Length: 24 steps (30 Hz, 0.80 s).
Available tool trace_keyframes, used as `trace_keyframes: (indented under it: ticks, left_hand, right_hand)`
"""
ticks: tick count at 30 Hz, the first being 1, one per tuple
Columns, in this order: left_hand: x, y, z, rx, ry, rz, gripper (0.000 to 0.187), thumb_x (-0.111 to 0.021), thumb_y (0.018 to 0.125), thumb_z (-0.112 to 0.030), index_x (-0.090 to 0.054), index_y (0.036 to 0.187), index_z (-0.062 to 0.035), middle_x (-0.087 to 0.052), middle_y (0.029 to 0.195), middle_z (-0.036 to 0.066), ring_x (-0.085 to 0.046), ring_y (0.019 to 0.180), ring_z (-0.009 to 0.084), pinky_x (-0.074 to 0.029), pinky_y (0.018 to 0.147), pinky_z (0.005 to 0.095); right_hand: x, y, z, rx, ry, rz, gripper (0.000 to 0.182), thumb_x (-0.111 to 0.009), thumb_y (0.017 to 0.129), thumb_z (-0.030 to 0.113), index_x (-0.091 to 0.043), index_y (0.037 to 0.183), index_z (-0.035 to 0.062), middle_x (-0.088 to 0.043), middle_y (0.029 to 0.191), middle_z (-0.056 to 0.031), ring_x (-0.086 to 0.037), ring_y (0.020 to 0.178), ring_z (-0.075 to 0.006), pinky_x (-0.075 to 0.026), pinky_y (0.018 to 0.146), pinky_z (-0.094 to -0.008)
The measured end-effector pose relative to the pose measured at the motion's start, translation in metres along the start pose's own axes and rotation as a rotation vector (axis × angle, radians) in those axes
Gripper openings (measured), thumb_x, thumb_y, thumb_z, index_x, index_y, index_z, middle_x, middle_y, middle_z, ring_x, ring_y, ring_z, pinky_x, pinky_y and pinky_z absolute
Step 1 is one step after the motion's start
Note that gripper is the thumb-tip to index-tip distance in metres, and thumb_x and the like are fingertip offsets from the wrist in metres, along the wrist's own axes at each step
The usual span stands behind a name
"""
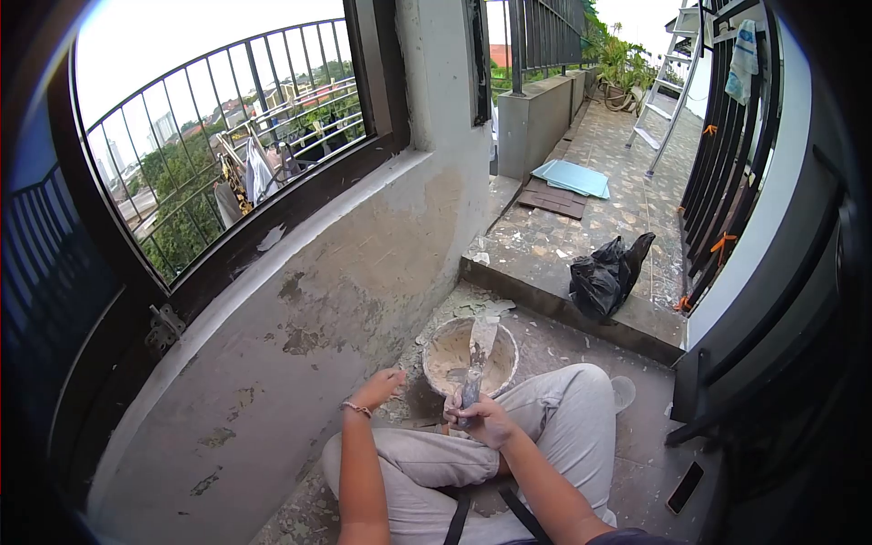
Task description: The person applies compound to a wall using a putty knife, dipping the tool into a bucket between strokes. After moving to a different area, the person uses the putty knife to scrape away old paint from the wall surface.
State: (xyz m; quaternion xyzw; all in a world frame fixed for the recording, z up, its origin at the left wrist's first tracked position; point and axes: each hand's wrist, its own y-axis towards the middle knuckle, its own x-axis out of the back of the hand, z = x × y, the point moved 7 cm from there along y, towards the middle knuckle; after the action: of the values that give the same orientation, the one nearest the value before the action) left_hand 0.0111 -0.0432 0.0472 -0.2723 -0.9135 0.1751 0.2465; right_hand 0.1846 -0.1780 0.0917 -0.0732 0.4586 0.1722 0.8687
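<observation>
My right hand point(483, 421) is closed round the handle of a trowel point(480, 350), whose pale, coated blade points up over a round bucket point(448, 361). Beige paste lines the inside of the bucket, which stands on the floor between my crossed legs and the wall. To the left of the bucket is my left hand point(381, 388), close to the wall, its fingers partly bent and apart with nothing seen in them. The low wall point(327, 300) has flaking, patched plaster below the window sill.
A black plastic bag point(607, 275) rests on the step edge point(545, 307). Behind it lie light-blue sheets point(572, 178) on brown tiles point(551, 201). A ladder point(668, 100) stands at the back right. Near my right knee is a clear cup point(623, 393), and a phone point(685, 488) lies lower right.
</observation>
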Motion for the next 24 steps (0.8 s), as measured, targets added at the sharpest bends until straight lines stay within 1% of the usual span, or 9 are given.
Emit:
trace_keyframes:
  ticks: [2,8,9,11,13,14,16,17,24]
  left_hand:
    - [0.008,-0.008,0.008,0.030,-0.032,-0.083,0.052,-0.050,0.095,-0.045,-0.056,0.123,-0.0018,-0.063,0.112,0.007,-0.060,0.086,0.0143,-0.047,0.076,0.0305]
    - [0.029,0.017,0.057,0.127,0.247,-0.233,0.063,-0.050,0.091,-0.051,-0.061,0.113,0.0066,-0.065,0.110,0.025,-0.062,0.103,0.0360,-0.046,0.089,0.0428]
    - [0.033,0.013,0.057,0.198,0.293,-0.244,0.065,-0.049,0.090,-0.053,-0.061,0.113,0.0071,-0.063,0.112,0.026,-0.060,0.107,0.0386,-0.045,0.092,0.0440]
    - [0.040,0.005,0.056,0.340,0.390,-0.256,0.069,-0.048,0.089,-0.055,-0.062,0.112,0.0080,-0.060,0.115,0.030,-0.055,0.114,0.0439,-0.041,0.098,0.0464]
    - [0.050,0.014,0.074,0.334,0.375,-0.264,0.069,-0.047,0.089,-0.055,-0.062,0.113,0.0071,-0.059,0.116,0.030,-0.055,0.114,0.0436,-0.041,0.099,0.0466]
    - [0.056,0.020,0.086,0.331,0.367,-0.267,0.069,-0.046,0.089,-0.055,-0.062,0.113,0.0067,-0.059,0.116,0.031,-0.055,0.114,0.0435,-0.041,0.099,0.0466]
    - [0.074,0.030,0.115,0.312,0.283,-0.371,0.063,-0.049,0.090,-0.053,-0.065,0.105,0.0065,-0.065,0.095,0.019,-0.062,0.088,0.0293,-0.049,0.077,0.0387]
    - [0.082,0.034,0.129,0.306,0.241,-0.424,0.061,-0.051,0.090,-0.052,-0.066,0.100,0.0064,-0.068,0.085,0.013,-0.066,0.075,0.0221,-0.053,0.066,0.0348]
    - [0.101,0.002,0.127,0.300,0.042,-0.441,0.057,-0.048,0.094,-0.047,-0.066,0.100,0.0073,-0.069,0.083,0.013,-0.067,0.073,0.0218,-0.053,0.065,0.0315]
  right_hand:
    - [-0.005,0.004,-0.010,-0.005,-0.006,0.048,0.015,-0.056,0.076,0.007,-0.050,0.090,0.0073,-0.053,0.089,-0.0079,-0.054,0.084,-0.0208,-0.043,0.068,-0.0314]
    - [-0.015,0.017,-0.034,-0.106,-0.123,0.008,0.015,-0.059,0.081,0.015,-0.051,0.092,0.0068,-0.056,0.096,-0.0093,-0.059,0.077,-0.0213,-0.042,0.061,-0.0295]
    - [-0.013,0.023,-0.039,-0.126,-0.303,0.016,0.023,-0.056,0.092,0.024,-0.045,0.103,0.0070,-0.058,0.098,-0.0076,-0.060,0.066,-0.0179,-0.039,0.051,-0.0265]
    - [-0.003,0.035,-0.052,-0.181,-0.492,-0.076,0.032,-0.051,0.096,0.031,-0.036,0.112,0.0070,-0.060,0.096,-0.0075,-0.059,0.061,-0.0164,-0.037,0.048,-0.0239]
    - [-0.003,0.056,-0.066,-0.164,-0.608,-0.043,0.050,-0.042,0.101,0.040,-0.013,0.121,0.0050,-0.062,0.096,-0.0107,-0.058,0.051,-0.0167,-0.036,0.040,-0.0216]
    - [0.005,0.067,-0.073,-0.149,-0.635,-0.084,0.051,-0.043,0.100,0.040,-0.011,0.120,0.0042,-0.062,0.096,-0.0117,-0.058,0.050,-0.0173,-0.037,0.040,-0.0224]
    - [0.004,0.092,-0.081,-0.125,-0.690,-0.164,0.055,-0.043,0.100,0.040,-0.008,0.118,0.0026,-0.062,0.096,-0.0138,-0.058,0.048,-0.0185,-0.041,0.040,-0.0240]
    - [0.010,0.109,-0.086,-0.109,-0.703,-0.210,0.056,-0.044,0.100,0.041,-0.006,0.114,0.0028,-0.063,0.091,-0.0148,-0.057,0.044,-0.0193,-0.044,0.041,-0.0262]
    - [0.006,0.212,-0.102,-0.105,-0.580,-0.362,0.055,-0.043,0.096,0.054,-0.017,0.107,0.0067,-0.059,0.077,-0.0114,-0.054,0.042,-0.0185,-0.037,0.037,-0.0266]
